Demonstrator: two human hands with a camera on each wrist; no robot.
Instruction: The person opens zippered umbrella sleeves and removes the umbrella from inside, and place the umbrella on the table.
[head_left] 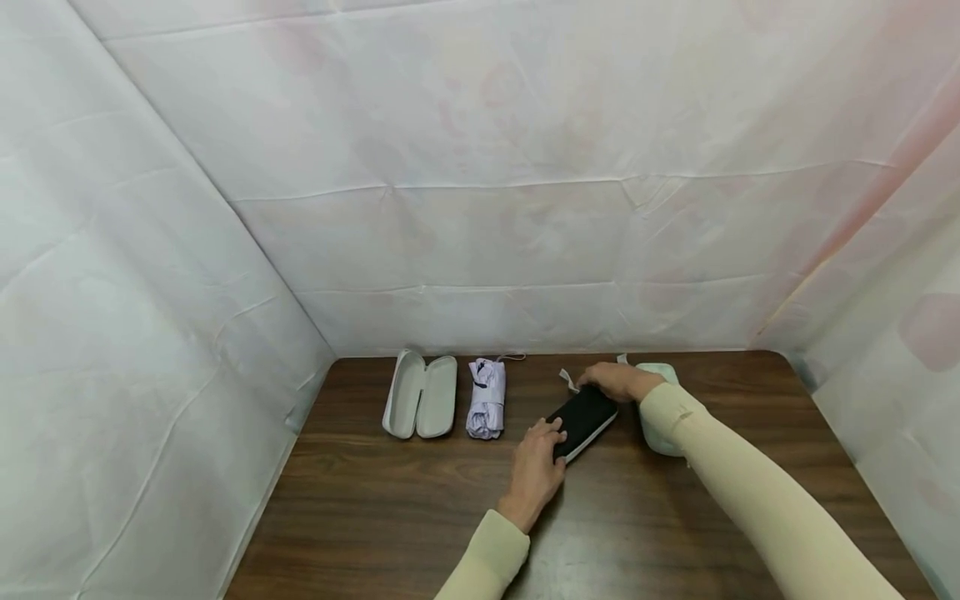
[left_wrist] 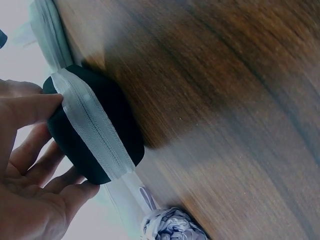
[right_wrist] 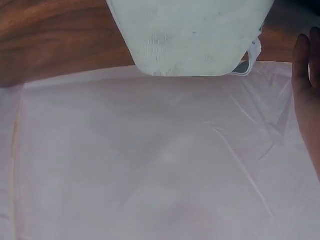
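A black zip case (head_left: 585,421) with a pale grey zipper band lies slanted on the wooden table between both hands. My left hand (head_left: 535,467) grips its near end, fingers over the top and thumb at the zipper side. The left wrist view shows that end of the case (left_wrist: 97,125) close up, with the zipper band shut there and the left hand (left_wrist: 37,165) around it. Bent over the far end, my right hand (head_left: 613,381) has its fingertips at the far corner, by a white strap (head_left: 568,381); its thumb is hidden. In the right wrist view only part of the right hand (right_wrist: 307,85) shows.
A pale green case (head_left: 662,442) stands just right of the black one, partly under the right sleeve. To the left lie a folded lavender umbrella (head_left: 487,400) and an opened whitish case (head_left: 437,398). White sheeting (head_left: 480,242) walls the table (head_left: 360,517) at back and sides.
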